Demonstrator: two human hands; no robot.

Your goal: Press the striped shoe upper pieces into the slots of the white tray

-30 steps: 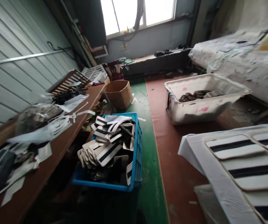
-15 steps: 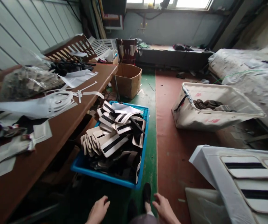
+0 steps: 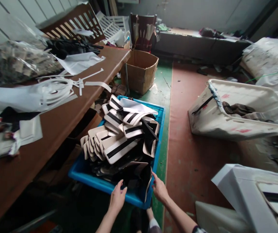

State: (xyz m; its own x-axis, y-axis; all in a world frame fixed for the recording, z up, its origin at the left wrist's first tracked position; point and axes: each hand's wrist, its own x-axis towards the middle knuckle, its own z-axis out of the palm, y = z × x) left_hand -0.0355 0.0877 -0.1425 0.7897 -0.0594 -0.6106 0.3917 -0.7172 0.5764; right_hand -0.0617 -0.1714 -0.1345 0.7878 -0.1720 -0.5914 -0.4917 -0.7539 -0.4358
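A blue plastic crate (image 3: 92,181) sits low in front of me, heaped with cream flat pieces (image 3: 119,149) that each carry a black stripe. Dark pieces lie among them in the near part. My left hand (image 3: 118,195) hovers at the crate's near rim, fingers apart and nothing in it. At the right near corner is my right hand (image 3: 160,188), its fingers spread beside the rim and a cream piece (image 3: 148,186) standing on edge there. Whether the right fingertips touch that piece I cannot tell.
On the left runs a brown table (image 3: 56,129) with white strips (image 3: 58,92) and a clear bag (image 3: 20,61). A cardboard box (image 3: 140,72) stands beyond the crate. To the right are a white bin (image 3: 245,124) and a white-covered stand (image 3: 245,191) with striped pieces.
Both hands have moved forward, from short of the crate to its near rim. The view has tipped down and come closer to the crate.
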